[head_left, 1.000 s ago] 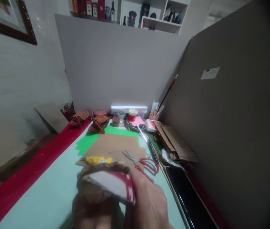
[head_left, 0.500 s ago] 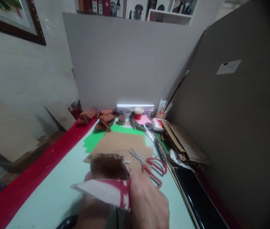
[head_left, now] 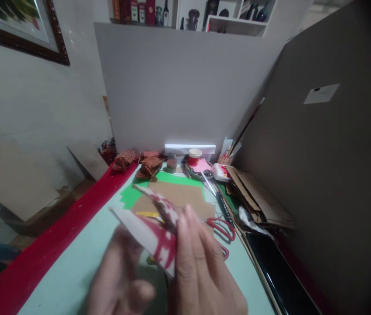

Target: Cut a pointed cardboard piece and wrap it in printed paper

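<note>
A folded piece of cardboard (head_left: 152, 238), white with red print on its outer face, is held up over the near part of the table. My right hand (head_left: 205, 267) grips its right end, fingers straight and pressed together along it; the thumb is hidden. My left hand (head_left: 116, 273), smeared by motion, is beside the lower left of the piece with its thumb apart from the fingers; whether it touches the cardboard is unclear. Red-handled scissors (head_left: 221, 228) lie past my right hand, blades hidden. Behind the piece, a flat brown cardboard sheet (head_left: 185, 194) rests on green paper (head_left: 169, 178).
Two small brown model boats (head_left: 149, 167) stand at the back left. A red and white paper cup (head_left: 194, 157) is at the back. Along the right lie a black-handled cutter (head_left: 224, 208), stacked cardboard (head_left: 257, 190) and a black glossy slab (head_left: 277, 267). Grey panels stand behind and right.
The cardboard piece has turned, so its brown hollow inside no longer faces me. My left hand has come out from beneath it to the left. My right hand's fingers have straightened.
</note>
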### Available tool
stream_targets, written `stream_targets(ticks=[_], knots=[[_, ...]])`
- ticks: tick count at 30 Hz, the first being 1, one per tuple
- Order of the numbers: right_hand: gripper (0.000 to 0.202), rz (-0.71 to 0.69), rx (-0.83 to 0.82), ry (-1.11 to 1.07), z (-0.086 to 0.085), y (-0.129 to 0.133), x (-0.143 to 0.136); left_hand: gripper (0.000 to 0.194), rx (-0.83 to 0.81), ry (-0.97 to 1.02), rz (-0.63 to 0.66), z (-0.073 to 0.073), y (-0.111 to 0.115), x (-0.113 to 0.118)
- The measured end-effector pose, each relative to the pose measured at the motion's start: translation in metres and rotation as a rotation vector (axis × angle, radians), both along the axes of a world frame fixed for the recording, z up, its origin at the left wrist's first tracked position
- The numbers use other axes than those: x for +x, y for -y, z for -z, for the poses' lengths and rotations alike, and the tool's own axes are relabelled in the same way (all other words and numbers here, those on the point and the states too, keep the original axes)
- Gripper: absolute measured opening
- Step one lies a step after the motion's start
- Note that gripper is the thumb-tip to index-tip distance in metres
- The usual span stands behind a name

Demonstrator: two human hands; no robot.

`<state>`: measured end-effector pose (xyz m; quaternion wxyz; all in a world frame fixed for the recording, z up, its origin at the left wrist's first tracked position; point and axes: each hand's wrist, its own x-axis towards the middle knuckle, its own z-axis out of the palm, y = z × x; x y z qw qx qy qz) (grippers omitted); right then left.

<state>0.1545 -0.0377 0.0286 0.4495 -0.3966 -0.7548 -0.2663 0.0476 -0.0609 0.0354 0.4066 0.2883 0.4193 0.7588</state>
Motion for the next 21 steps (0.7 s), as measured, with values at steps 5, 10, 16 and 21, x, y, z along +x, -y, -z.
stream_targets(ticks=[5,10,16,21], knots=[[0.037,-0.276,-0.224,0.077,0.003,0.004,0.012,0.013,-0.090,0.160,0.273,-0.007,-0.001,-0.011],[0.057,-0.415,-0.619,-0.292,-0.023,-0.006,0.046,0.015,-0.233,0.313,0.599,-0.017,-0.002,-0.021],[0.051,-0.665,-1.226,-0.831,-0.031,-0.010,0.043,0.024,-0.342,0.044,0.545,-0.011,0.003,-0.015],[0.045,-0.670,-1.233,-0.931,-0.024,-0.002,0.042,0.029,-0.412,-0.308,0.428,-0.011,0.007,-0.012]])
